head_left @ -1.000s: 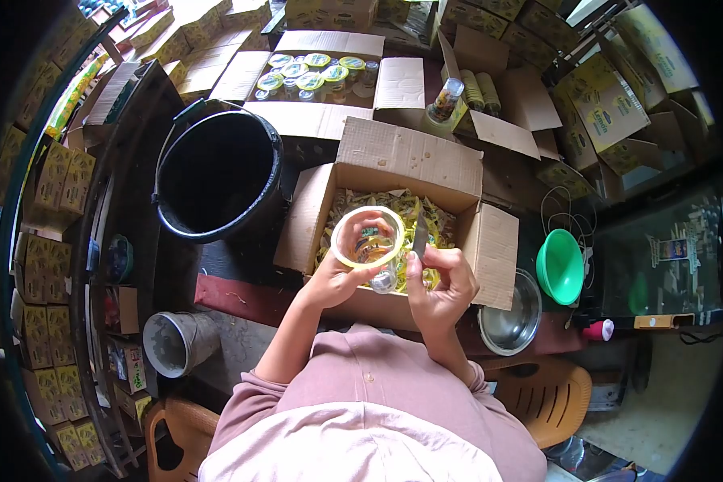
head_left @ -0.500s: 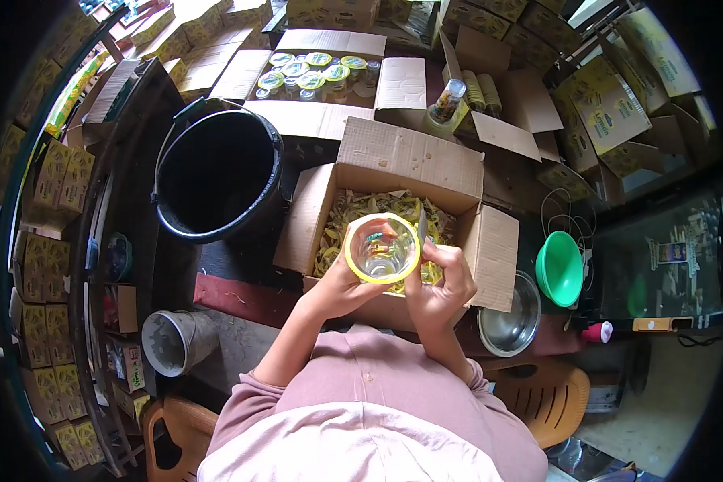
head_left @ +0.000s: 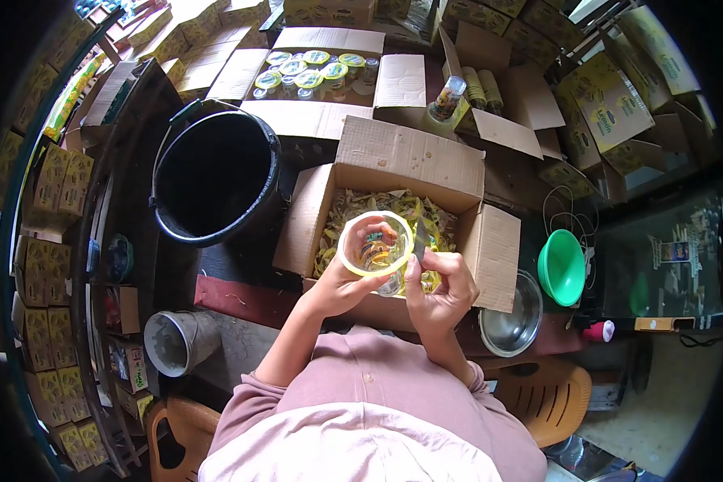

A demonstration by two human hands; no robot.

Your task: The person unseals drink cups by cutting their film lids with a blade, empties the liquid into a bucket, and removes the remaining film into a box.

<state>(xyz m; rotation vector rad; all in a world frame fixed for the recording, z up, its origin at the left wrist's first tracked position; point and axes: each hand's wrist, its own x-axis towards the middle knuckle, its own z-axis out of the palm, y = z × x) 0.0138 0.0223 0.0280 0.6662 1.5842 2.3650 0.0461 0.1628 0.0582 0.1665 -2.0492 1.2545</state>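
My left hand (head_left: pixel 336 287) is wrapped round a clear plastic cup (head_left: pixel 387 283) with a yellow rim, its open mouth tilted up toward the camera. Printed marks show through its wall. Just right of it, my right hand (head_left: pixel 440 291) pinches a knife (head_left: pixel 419 239), its dark blade upright beside the rim. Both hands are over the front part of an open cardboard box (head_left: pixel 410 154). Inside that box lie yellow strips and scraps (head_left: pixel 349 210). Whether the blade touches the rim is hard to tell.
A large black bucket (head_left: pixel 162 210) stands left of the box, a grey bucket (head_left: pixel 165 344) lower left. Lidded cups (head_left: pixel 308 79) fill a carton behind. To the right are a metal bowl (head_left: pixel 512 321) and a green bowl (head_left: pixel 562 269). Stacked cartons (head_left: pixel 46 269) line the left.
The cup first swung right with its mouth facing the camera, then moved back left and tilted again. My right hand stayed close to the rim with the knife.
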